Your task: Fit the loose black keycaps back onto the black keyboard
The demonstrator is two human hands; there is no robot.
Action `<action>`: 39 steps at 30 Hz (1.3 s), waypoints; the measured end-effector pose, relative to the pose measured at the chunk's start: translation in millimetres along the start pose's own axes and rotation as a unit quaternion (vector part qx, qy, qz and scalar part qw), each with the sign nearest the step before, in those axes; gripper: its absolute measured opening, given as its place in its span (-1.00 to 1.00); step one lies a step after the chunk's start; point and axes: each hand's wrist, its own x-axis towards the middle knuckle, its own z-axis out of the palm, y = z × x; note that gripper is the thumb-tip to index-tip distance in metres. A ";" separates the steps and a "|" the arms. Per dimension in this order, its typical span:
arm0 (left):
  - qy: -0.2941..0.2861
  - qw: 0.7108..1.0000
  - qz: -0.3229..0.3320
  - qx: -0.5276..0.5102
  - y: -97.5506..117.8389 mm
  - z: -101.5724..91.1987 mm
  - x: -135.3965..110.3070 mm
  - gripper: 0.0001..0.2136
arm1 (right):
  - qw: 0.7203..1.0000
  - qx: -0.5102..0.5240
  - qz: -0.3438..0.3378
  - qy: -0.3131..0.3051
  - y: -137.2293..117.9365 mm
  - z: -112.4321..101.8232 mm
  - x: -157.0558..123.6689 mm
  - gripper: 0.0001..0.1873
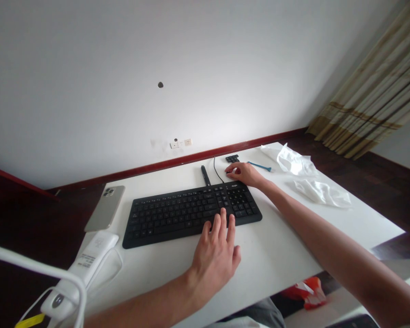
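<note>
Under the keyboard (189, 212) and reaching past it on all sides: one tabletop (273, 255), white
Keyboard: black, full width, lying flat, keys up; the work's main thing
Power strip (89, 253): white, off the keyboard's left end, towards the person
Wrappers, two, translucent, crumpled: one (295, 161) beyond the keyboard's right end, the other (323, 192) nearer the person
Left hand (214, 255): at the keyboard's near edge, fingers spread, tips on or just over the lower keys; contact pressure not readable
Right hand (246, 174): just past the keyboard's far edge, near the number pad, fingers drawn together in a pinch
Phone (107, 207): camera side up, by the keyboard's left end
Cable (218, 171): thin, black, running from the keyboard's far edge
Blue tool (259, 166) and black stick (205, 175): both beyond the keyboard's far edge, right hand between them
Loose black pieces (232, 158): seemingly keycaps, clustered beyond the number pad
Small dark piece (228, 172): at the right fingertips; lifted or resting, cannot tell

Step, as judged: handling one small piece, keyboard steadied; next move calls for a secure fingertip grip and a still keyboard
</note>
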 end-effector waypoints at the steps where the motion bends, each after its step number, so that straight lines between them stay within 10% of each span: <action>1: 0.000 1.000 0.000 -0.001 0.0 0.0 0.0 -0.36 | 1.000 -0.001 0.000 0.000 0.0 0.0 0.0 -0.80; 39: 0.002 1.000 0.003 0.006 -0.7 -0.6 0.5 -0.36 | 1.000 0.000 -0.003 0.002 0.9 0.9 0.6 -0.80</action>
